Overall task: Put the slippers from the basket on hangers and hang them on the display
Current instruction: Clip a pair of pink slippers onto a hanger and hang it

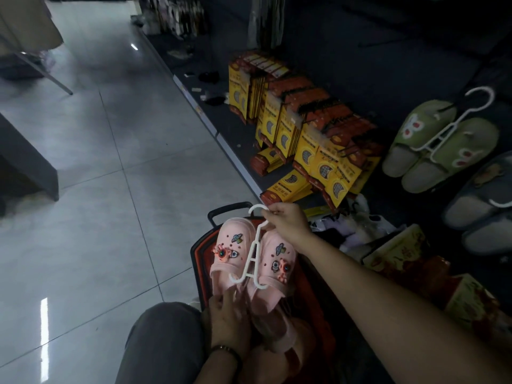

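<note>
While the right hand point(288, 225) pinches the white plastic hanger point(253, 253) at its neck, just under the hook, the pair of pink clogs point(231, 253) hangs on it in the lower middle of the frame, above the red-and-black basket point(196, 261). Lower down, the left hand point(227, 314) lays fairly straight fingers against the heel end of the clogs, steadying rather than clasping. By their look the clogs are light moulded foam, springy, not fragile and a little slick, with stuck-on charms that could snag or pop off if squeezed. The hanger seems thin and bendy, so the pair will likely swing and could slip off its prongs if tilted. The best grip is probably the present one on the neck, with support under the heels. At the right edge, green slippers point(443, 145) lie on a similar hanger.
</note>
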